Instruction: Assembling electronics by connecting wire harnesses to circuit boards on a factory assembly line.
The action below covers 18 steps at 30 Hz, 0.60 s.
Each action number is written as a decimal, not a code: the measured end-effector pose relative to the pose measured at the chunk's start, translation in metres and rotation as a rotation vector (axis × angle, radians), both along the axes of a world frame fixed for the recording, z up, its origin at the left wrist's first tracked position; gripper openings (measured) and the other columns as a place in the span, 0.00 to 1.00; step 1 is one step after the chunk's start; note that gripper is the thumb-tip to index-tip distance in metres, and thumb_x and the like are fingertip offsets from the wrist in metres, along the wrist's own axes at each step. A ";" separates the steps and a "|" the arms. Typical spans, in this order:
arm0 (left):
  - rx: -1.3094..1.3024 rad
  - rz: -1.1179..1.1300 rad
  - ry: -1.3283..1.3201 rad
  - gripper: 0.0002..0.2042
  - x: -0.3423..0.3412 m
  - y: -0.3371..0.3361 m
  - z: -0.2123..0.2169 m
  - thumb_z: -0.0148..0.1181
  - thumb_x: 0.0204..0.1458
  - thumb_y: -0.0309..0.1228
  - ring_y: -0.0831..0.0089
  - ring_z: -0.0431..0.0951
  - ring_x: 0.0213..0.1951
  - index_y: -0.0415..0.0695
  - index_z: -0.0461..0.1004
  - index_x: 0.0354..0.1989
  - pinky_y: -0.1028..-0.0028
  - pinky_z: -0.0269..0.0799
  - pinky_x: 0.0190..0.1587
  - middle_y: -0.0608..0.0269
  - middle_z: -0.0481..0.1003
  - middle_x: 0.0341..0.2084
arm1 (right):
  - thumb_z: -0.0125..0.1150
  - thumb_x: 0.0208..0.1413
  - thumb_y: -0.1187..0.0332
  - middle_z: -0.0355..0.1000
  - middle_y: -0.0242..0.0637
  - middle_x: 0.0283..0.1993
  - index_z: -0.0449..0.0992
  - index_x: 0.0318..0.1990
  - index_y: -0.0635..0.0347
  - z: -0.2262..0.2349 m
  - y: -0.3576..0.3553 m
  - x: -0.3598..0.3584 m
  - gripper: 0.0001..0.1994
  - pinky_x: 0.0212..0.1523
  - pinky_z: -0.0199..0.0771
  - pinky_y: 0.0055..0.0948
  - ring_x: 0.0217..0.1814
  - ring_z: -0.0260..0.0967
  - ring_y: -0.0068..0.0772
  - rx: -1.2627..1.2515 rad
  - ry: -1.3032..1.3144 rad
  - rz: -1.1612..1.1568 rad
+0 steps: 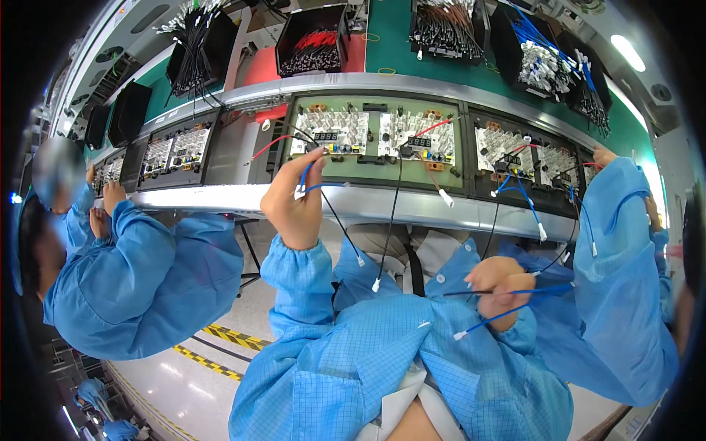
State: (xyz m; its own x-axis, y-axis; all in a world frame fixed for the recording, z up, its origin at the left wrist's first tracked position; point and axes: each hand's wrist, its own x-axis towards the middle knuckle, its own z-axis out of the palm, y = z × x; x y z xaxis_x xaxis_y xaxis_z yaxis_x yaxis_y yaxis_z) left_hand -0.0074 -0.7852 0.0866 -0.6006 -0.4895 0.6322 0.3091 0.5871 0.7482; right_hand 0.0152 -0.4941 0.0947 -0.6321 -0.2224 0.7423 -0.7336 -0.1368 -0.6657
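My left hand (291,212) is raised at the front edge of the middle green fixture (351,174), its fingers pinched on a blue wire (305,176) with a white connector. Its fingertips are close to the lower edge of the left circuit board (332,126), which carries a small digit display. Another circuit board (412,132) sits beside it, with red and black wires attached. Low in front of my chest, my right hand (507,292) is closed around a bunch of blue and black wires (482,323) with light-coloured ends. The black wire (397,220) hangs over the rail.
Behind the metal rail (235,197) stand black bins of wires: red-and-black wires (315,51), brown-and-black wires (448,26) and blue-and-white wires (540,66). Co-workers in blue smocks work close on both sides: one sleeve (147,257) at left, another sleeve (618,250) at right.
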 end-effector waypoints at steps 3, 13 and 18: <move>-0.069 0.071 -0.067 0.05 -0.012 -0.002 -0.001 0.63 0.49 0.20 0.76 0.80 0.29 0.37 0.78 0.35 0.79 0.74 0.32 0.60 0.80 0.28 | 0.50 0.63 0.58 0.62 0.36 0.14 0.57 0.34 0.58 -0.016 -0.012 -0.004 0.14 0.16 0.72 0.31 0.12 0.61 0.28 -0.103 -0.091 0.246; 0.099 0.028 -0.263 0.03 -0.023 -0.013 -0.022 0.60 0.53 0.22 0.75 0.82 0.32 0.38 0.77 0.35 0.80 0.73 0.31 0.59 0.80 0.25 | 0.56 0.59 0.63 0.65 0.33 0.15 0.69 0.23 0.59 -0.036 -0.004 -0.020 0.14 0.22 0.76 0.33 0.15 0.66 0.32 -0.026 -0.051 0.394; 0.049 0.003 -0.285 0.04 -0.020 -0.017 -0.024 0.59 0.54 0.22 0.75 0.82 0.33 0.41 0.77 0.36 0.80 0.71 0.29 0.59 0.80 0.26 | 0.51 0.61 0.59 0.61 0.35 0.13 0.64 0.30 0.60 -0.007 -0.013 -0.040 0.14 0.25 0.78 0.41 0.14 0.61 0.31 -0.145 0.055 0.288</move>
